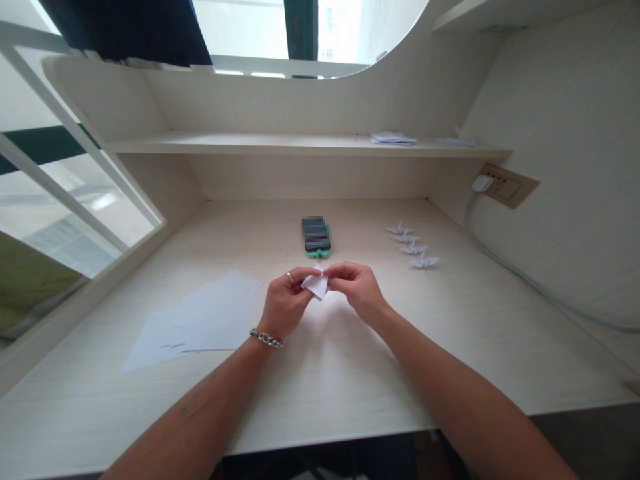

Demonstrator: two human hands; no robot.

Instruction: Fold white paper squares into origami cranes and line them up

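A small folded piece of white paper (316, 285) is held between both hands over the middle of the desk. My left hand (287, 300) pinches its left side, with a ring on one finger and a chain bracelet at the wrist. From the right, my right hand (357, 287) grips the paper's top corner between thumb and fingers. Just beyond the hands lies a phone (317, 235) with a green edge. Several folded paper cranes (424, 262) stand in a row to the right of it.
White paper sheets (200, 323) lie overlapping on the left of the desk (320, 400). Folded papers (393, 138) rest on the shelf (280, 142) at the back. A plug with a grey cable (530, 288) hangs from the wall socket (510, 185) at right.
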